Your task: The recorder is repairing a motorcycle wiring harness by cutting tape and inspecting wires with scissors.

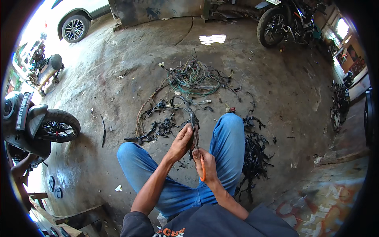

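My left hand [182,141] is closed around a black-taped wiring harness [185,103], which runs forward from my fingers to the floor. Closed on orange-handled scissors [203,170], my right hand [207,162] is just nearer to me, between my knees. The scissors' grey blades lie along the harness beside my left fingers. Exactly where they touch it is hidden by my hands. Beyond the harness, a tangled heap of green, brown and black wires [193,79] lies on the concrete, with a pale connector [206,101] close by.
Black tape scraps [256,158] are piled right of my right knee, with more scraps [162,127] ahead of my left knee. A motorcycle's front wheel [59,125] is at left, another motorcycle [276,25] at far right. A white car [81,17] stands far left; sandals [55,187] lie lower left.
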### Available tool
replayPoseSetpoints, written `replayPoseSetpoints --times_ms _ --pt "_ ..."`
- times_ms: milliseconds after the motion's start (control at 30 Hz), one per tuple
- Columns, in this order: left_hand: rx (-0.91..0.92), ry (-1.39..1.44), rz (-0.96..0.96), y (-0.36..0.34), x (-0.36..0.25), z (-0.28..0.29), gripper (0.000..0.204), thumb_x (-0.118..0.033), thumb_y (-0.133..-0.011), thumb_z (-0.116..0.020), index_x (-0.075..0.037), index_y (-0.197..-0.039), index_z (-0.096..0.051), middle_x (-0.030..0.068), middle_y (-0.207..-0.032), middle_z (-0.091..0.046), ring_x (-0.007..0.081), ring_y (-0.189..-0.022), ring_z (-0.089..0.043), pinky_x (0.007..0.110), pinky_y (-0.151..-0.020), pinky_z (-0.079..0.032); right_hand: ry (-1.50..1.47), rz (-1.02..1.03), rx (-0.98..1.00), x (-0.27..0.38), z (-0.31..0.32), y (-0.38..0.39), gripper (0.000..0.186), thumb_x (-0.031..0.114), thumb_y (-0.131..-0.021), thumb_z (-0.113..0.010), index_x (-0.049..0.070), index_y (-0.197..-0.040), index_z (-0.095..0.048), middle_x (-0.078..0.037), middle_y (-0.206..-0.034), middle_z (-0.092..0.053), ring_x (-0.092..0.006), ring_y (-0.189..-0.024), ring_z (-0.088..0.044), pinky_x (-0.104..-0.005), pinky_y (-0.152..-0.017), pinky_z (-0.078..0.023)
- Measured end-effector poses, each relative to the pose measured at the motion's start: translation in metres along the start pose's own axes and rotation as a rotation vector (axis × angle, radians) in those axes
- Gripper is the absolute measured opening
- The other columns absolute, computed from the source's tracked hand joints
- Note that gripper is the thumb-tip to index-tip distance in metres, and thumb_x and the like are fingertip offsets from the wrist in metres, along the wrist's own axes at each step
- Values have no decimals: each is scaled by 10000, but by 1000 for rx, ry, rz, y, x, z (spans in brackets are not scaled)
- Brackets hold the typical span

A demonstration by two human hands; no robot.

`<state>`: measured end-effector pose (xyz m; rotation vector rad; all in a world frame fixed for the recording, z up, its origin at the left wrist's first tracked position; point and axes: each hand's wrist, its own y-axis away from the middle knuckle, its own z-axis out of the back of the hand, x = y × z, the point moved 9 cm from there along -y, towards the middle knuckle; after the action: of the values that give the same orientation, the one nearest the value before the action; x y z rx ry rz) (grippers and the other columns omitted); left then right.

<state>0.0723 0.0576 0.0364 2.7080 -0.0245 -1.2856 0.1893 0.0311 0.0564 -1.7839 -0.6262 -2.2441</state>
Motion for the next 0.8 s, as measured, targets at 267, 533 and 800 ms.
replayPoseSetpoints --times_ms 267,533,800 --pt "-71 -16 -34 -6 0 3 383 -404 -1079 -432 -77 -1269 -491 -3 -939 -537 87 -813 -508 240 -726 -444 -193 -62 56 8 -7 -10 657 628 -972 -525 31 -699 -532 -13 -556 -470 -95 -486 -439 -272 -455 -363" --pt "-195 -165 -17 -4 -3 13 603 -421 -1080 -419 -65 -1551 -299 -5 -1013 -576 85 -869 -531 239 -759 -461 -532 -72 262 26 -10 -14 646 638 -1005 -423 87 -673 -476 9 -511 -421 -73 -401 -400 -224 -396 -319" --pt "-68 -390 -63 -2 -15 -4 454 -419 -1098 -376 -55 -1358 -450 -59 -863 -444 38 -763 -398 217 -673 -382 -623 -293 292 21 -10 -7 681 728 -951 -423 109 -669 -470 32 -491 -389 -60 -349 -368 -213 -325 -306"
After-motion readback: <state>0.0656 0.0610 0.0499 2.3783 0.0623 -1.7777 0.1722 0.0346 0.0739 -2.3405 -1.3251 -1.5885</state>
